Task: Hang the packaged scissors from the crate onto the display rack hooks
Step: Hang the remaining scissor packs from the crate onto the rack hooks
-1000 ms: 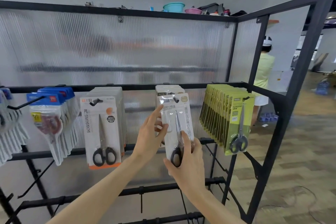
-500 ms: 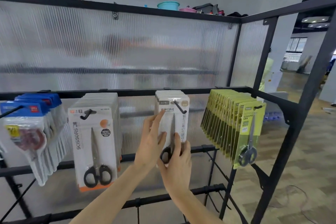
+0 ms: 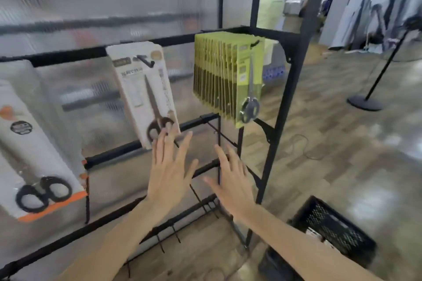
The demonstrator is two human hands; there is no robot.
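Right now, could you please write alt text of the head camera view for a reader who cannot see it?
Two open hands, left hand and right hand, reach toward a black display rack. A white scissors pack hangs tilted on a hook above the left fingertips. Beside it hangs a row of green scissors packs; a black crate sits on the floor at lower right.

A black metal display rack [image 3: 283,89] carries 3 groups of packaged scissors on its hooks: a white-and-orange pack [image 3: 34,155], a white pack [image 3: 143,91], a yellow-green stack [image 3: 228,75]. A black crate [image 3: 331,230] sits on the wood-pattern floor [image 3: 342,155].
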